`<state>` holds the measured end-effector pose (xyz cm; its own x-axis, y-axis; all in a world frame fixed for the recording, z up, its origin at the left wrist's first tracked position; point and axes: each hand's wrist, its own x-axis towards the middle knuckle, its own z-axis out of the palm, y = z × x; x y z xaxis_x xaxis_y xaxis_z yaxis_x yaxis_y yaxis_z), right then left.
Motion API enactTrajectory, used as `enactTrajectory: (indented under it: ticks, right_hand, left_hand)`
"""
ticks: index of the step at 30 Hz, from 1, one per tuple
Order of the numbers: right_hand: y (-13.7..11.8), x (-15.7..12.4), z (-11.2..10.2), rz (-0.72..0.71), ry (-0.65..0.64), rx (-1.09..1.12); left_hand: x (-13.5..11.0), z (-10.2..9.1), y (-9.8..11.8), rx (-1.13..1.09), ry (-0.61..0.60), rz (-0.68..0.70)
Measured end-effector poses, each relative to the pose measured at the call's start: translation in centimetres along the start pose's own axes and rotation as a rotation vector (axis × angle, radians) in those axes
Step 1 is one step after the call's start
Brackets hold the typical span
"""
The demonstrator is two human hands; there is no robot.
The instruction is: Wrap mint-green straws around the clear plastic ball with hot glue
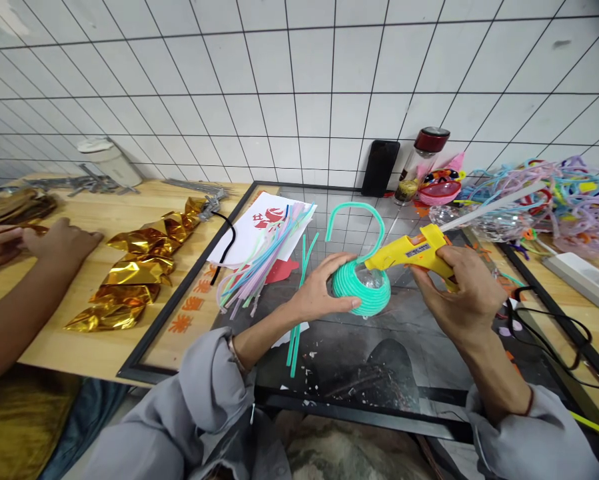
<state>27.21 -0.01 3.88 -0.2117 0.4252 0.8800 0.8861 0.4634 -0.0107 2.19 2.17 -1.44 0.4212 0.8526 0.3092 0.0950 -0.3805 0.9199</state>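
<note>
1. While the left hand [324, 293] curls around the near left side of the basket [362, 290], thumb on its wall and fingers under it, the right hand [466, 293] is closed on the grip of the yellow glue gun [412, 252].
2. The basket, wound from green tubing, sits between both hands, just over the glass sheet [359, 360]. The glue gun's nozzle is at the basket's upper right rim.
3. A loose green tube [354, 210] arcs up from behind the basket.
4. Left of the basket lie a bundle of pastel tubes [264, 257] and a white paper [259, 230] with a red cut-out.
5. Behind the basket, against the wall, stand a black phone [380, 167] and a bottle [422, 163] with a dark red lid.
6. Far right of the basket is a heap of coloured tubes [569, 193]. A black cord [554, 327] loops nearer on that side.
7. Well left of the basket, gold foil pieces [139, 267] lie on the wooden table [79, 347], and another person's hand [62, 240] rests flat beside them.
</note>
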Motion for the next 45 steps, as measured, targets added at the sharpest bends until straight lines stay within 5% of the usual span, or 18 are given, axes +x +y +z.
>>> enactTrajectory:
  ticks: [9, 23, 31, 35, 39, 42, 45]
  right_hand:
    - [-0.1, 0.0, 0.1, 0.091, -0.057, 0.011]
    - [0.3, 0.2, 0.1, -0.088, 0.054, 0.02]
    - [0.3, -0.1, 0.3, -0.018, 0.033, 0.061]
    - [0.5, -0.4, 0.7, 0.118, 0.002, 0.116]
    - [1.1, -0.8, 1.3, 0.441, -0.074, 0.178]
    - [1.8, -1.1, 1.9, 0.679, -0.208, 0.185]
    - [2.7, -1.4, 2.8, 0.733, -0.408, 0.023]
  left_hand:
    - [0.0, 0.0, 0.1, 0.003, -0.001, 0.005]
    - [0.0, 0.0, -0.1, 0.001, -0.003, 0.006]
    - [0.0, 0.0, -0.1, 0.003, -0.005, 0.018]
    - [0.0, 0.0, -0.2, 0.002, 0.001, 0.02]
    - [-0.1, 0.1, -0.2, 0.002, 0.006, 0.027]
    - [-0.1, 0.1, -0.3, 0.002, 0.006, 0.018]
    - [-0.2, 0.1, -0.4, -0.021, 0.006, 0.002]
